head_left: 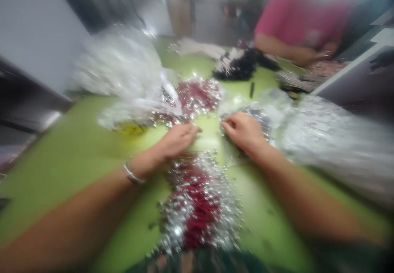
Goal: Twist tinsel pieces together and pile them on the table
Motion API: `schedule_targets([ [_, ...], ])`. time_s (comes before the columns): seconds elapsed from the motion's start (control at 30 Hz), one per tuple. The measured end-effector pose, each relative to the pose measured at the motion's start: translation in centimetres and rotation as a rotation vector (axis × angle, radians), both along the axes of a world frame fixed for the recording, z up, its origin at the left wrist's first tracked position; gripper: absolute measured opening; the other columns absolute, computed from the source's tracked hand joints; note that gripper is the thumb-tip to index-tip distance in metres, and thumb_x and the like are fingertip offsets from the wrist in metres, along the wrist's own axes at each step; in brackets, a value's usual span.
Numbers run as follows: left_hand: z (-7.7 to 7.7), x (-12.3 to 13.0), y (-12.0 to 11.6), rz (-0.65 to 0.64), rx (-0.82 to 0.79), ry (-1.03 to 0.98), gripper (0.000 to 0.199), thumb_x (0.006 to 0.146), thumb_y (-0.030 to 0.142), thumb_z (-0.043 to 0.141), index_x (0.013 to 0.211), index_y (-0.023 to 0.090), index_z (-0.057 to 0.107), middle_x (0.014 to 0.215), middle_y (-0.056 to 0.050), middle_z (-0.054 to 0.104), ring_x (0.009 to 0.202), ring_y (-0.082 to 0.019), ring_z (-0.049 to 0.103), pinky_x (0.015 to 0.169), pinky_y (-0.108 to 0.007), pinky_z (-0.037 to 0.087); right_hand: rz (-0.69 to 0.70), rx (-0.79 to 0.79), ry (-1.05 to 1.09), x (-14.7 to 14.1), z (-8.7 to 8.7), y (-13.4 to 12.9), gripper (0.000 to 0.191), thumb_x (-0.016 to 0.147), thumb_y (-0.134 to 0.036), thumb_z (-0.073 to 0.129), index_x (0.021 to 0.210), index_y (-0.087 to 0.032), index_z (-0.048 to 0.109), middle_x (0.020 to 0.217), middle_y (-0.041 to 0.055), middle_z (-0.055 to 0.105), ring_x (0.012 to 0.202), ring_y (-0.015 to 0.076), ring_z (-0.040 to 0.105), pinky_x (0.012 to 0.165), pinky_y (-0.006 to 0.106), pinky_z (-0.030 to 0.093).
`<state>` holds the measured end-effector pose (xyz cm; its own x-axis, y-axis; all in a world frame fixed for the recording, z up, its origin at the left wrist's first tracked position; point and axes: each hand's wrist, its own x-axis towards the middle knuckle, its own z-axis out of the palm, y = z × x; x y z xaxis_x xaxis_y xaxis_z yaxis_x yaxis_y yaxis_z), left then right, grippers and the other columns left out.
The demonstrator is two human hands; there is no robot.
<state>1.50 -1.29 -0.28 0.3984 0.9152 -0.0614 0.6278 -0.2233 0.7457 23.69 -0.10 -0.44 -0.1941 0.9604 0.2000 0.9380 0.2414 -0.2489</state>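
Nearest the body, a heap of red cords with shiny silver ends (201, 207) is lying on the green table (70, 142), spreading between the two forearms; just beyond it, the left hand (181, 139) is hovering or resting near the heap's far end, its fingers bending inward and bunching near the thumb, though blur is hiding whether they are pinching anything; a silver bracelet (133, 174) is circling that wrist.

To its right, the right hand (244, 131) is reaching over a clear bag of small dark and silver pieces (265, 121), its fingers curling in toward the thumb; whether they are gripping a piece, I cannot tell; a large clear plastic bag with whitish contents (332, 142) is lying farther right.

Beyond the left hand, a yellow item (131, 127) is showing beside a big, pale plastic bag (117, 68); a second red and silver pile (200, 94) is sitting just right of that bag; a short black stick (252, 89) is lying beyond the right hand; farther off, a black and pale bundle (237, 66) is resting near a person in a pink top (301, 14), whose forearms are leaning over the table.
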Motion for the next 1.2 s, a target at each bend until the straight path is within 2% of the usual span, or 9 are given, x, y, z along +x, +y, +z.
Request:
schedule_targets([
  [0.17, -0.6, 0.1, -0.1, -0.019, -0.048, 0.028, 0.038, 0.093, 0.038, 0.039, 0.076, 0.014, 0.063, 0.066, -0.001, 0.055, 0.063, -0.015, 0.048, 0.066, -0.030, 0.039, -0.028, -0.052, -0.201, -1.4, -0.6, 0.3, 0.021, 0.090, -0.035, 0.053, 0.092, -0.018, 0.065, 0.096, 0.0093, 0.066, 0.084, 0.0211, 0.056, 0.060, 0.030, 0.032],
  [0.27, -1.2, 0.0, -0.2, -0.074, -0.049, 0.061, 0.037, 0.091, 0.039, 0.043, 0.067, 0.016, 0.058, 0.063, 0.000, 0.052, 0.063, -0.014, 0.046, 0.064, -0.030, 0.038, -0.026, -0.098, -0.219, -1.0, -0.2, 0.0, 0.020, 0.091, -0.028, 0.049, 0.084, -0.019, 0.065, 0.093, 0.0082, 0.065, 0.081, 0.0199, 0.056, 0.059, 0.030, 0.031],
  [0.37, -1.6, -0.1, -0.3, -0.102, -0.050, 0.023, 0.035, 0.091, 0.037, 0.046, 0.069, 0.015, 0.061, 0.066, 0.000, 0.056, 0.064, -0.014, 0.048, 0.066, -0.030, 0.039, -0.056, -0.130, -0.193, 0.7, 0.4, 0.0, 0.021, 0.088, -0.024, 0.049, 0.075, -0.019, 0.064, 0.088, 0.0070, 0.066, 0.074, 0.0181, 0.055, 0.056, 0.030, 0.029],
  [0.5, -1.5, -0.2, -0.4, -0.054, -0.097, -0.060, 0.034, 0.089, 0.038, 0.050, 0.069, 0.014, 0.063, 0.064, 0.000, 0.056, 0.060, -0.012, 0.046, 0.063, -0.029, 0.041, -0.048, -0.122, 0.028, 2.3, 1.3, 0.1, 0.016, 0.084, -0.025, 0.056, 0.072, -0.020, 0.065, 0.079, 0.0041, 0.067, 0.069, 0.0161, 0.055, 0.060, 0.029, 0.035],
  [0.63, -1.0, 0.0, -0.8, 0.017, -0.101, -0.187, 0.034, 0.089, 0.039, 0.053, 0.068, 0.014, 0.063, 0.066, -0.001, 0.058, 0.061, -0.011, 0.049, 0.061, -0.025, 0.042, -0.043, -0.080, 0.417, 1.3, 2.4, -0.8, 0.013, 0.082, -0.023, 0.061, 0.070, -0.018, 0.061, 0.065, 0.0012, 0.064, 0.061, 0.0126, 0.055, 0.060, 0.028, 0.042],
  [0.73, -0.7, 0.4, -1.3, -0.021, -0.066, -0.227, 0.034, 0.091, 0.037, 0.051, 0.070, 0.014, 0.064, 0.064, 0.000, 0.057, 0.058, -0.009, 0.049, 0.058, -0.023, 0.040, 0.070, -0.269, 0.722, -0.5, 2.7, -2.1, 0.009, 0.081, -0.021, 0.061, 0.073, -0.018, 0.058, 0.061, -0.0013, 0.064, 0.048, 0.0084, 0.053, 0.048, 0.024, 0.043],
  [0.83, -0.5, 0.8, -1.7, -0.097, -0.014, -0.241, 0.035, 0.093, 0.034, 0.048, 0.069, 0.014, 0.063, 0.059, 0.002, 0.052, 0.053, -0.007, 0.043, 0.054, -0.021, 0.035, 0.148, -0.368, 0.952, -2.1, 2.6, -3.4, 0.005, 0.080, -0.019, 0.063, 0.078, -0.018, 0.059, 0.062, -0.0032, 0.065, 0.048, 0.0076, 0.056, 0.046, 0.022, 0.048],
  [1.0, -0.6, 0.9, -1.9, -0.147, 0.035, -0.265, 0.034, 0.095, 0.033, 0.046, 0.074, 0.014, 0.065, 0.059, 0.003, 0.050, 0.053, -0.007, 0.040, 0.053, -0.020, 0.033, 0.195, -0.404, 1.046, -3.0, 2.1, -4.1, 0.004, 0.079, -0.020, 0.065, 0.078, -0.017, 0.063, 0.063, -0.0033, 0.065, 0.049, 0.0074, 0.057, 0.047, 0.022, 0.051],
  [1.2, -0.3, 0.8, -1.6, -0.073, 0.055, -0.188, 0.029, 0.093, 0.029, 0.046, 0.080, 0.013, 0.066, 0.062, 0.002, 0.054, 0.057, -0.009, 0.045, 0.058, -0.022, 0.036, 0.136, -0.320, 1.062, -2.7, 1.8, -4.2, 0.005, 0.080, -0.021, 0.065, 0.078, -0.016, 0.064, 0.064, -0.0024, 0.067, 0.048, 0.0073, 0.058, 0.048, 0.023, 0.052],
])
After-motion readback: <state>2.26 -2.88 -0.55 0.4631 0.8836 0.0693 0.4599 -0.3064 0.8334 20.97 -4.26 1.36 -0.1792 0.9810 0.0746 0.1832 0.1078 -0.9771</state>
